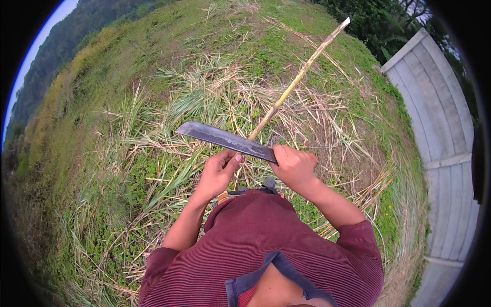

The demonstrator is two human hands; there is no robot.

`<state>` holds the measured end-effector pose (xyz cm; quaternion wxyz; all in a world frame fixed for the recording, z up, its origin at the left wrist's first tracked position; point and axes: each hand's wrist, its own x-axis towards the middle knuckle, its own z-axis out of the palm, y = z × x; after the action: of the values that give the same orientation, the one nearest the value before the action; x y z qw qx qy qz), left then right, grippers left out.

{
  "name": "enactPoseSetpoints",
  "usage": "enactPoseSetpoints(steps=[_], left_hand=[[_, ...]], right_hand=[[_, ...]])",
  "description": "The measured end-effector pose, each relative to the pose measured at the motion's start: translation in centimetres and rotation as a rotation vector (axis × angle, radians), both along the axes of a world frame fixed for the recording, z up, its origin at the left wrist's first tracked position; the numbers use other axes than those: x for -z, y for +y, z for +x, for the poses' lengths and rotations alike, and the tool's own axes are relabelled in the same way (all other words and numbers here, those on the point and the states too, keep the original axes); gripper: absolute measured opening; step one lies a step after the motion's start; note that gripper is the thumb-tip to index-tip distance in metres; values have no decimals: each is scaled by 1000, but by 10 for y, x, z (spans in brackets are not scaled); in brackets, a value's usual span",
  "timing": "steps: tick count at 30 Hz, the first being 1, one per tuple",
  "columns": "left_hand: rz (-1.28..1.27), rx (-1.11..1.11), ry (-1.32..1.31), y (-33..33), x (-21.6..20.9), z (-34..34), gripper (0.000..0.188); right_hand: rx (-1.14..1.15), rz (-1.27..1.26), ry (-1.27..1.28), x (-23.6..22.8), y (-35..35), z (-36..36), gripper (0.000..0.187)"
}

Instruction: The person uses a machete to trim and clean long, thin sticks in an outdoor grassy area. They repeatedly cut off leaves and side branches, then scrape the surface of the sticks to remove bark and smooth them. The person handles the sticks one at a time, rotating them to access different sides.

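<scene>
My right hand [295,166] is wrapped round the handle of a machete [220,139]; a bit of orange-brown handle shows past the fist. The dark, broad blade points left, lying across a long, pale yellow-brown cane stalk [291,88]. Closed in a pinch, my left hand [219,173] grips the near end of that stalk, just below the blade. The blade partly hides the stalk there, so whether the edge touches it I cannot tell. From my hands the stalk slants up and away to the right, ending in a pale cut tip.
Cut leaves and dry straw [204,97] are strewn over green ground plants in front and on both sides. A grey panel wall [440,102] stands along the right. Dark trees [363,25] rise at the far right, and a wooded hill [56,56] at the far left.
</scene>
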<state>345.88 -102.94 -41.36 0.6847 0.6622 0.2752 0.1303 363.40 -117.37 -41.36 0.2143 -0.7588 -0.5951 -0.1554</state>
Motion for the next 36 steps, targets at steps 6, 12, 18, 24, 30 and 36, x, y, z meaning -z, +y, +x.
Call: enactPoseSetpoints(steps=[6, 12, 18, 24, 30, 36], left_hand=[[-158, 103, -89, 2, -15, 24, 26], [-220, 147, -51, -1, -16, 34, 27], [-240, 181, -59, -2, -23, 29, 30], [-518, 243, -45, 3, -31, 34, 28], [-836, 390, -106, 9, -32, 31, 30], [-1122, 493, -144, 14, -20, 38, 32]], right_hand=[[91, 163, -106, -11, -4, 34, 8], [165, 114, -183, -15, -12, 40, 13], [379, 102, -59, -37, -18, 91, 5], [225, 95, -147, -39, -15, 71, 10], [90, 24, -213, -37, -21, 53, 11], [161, 112, -168, -45, -20, 70, 10]])
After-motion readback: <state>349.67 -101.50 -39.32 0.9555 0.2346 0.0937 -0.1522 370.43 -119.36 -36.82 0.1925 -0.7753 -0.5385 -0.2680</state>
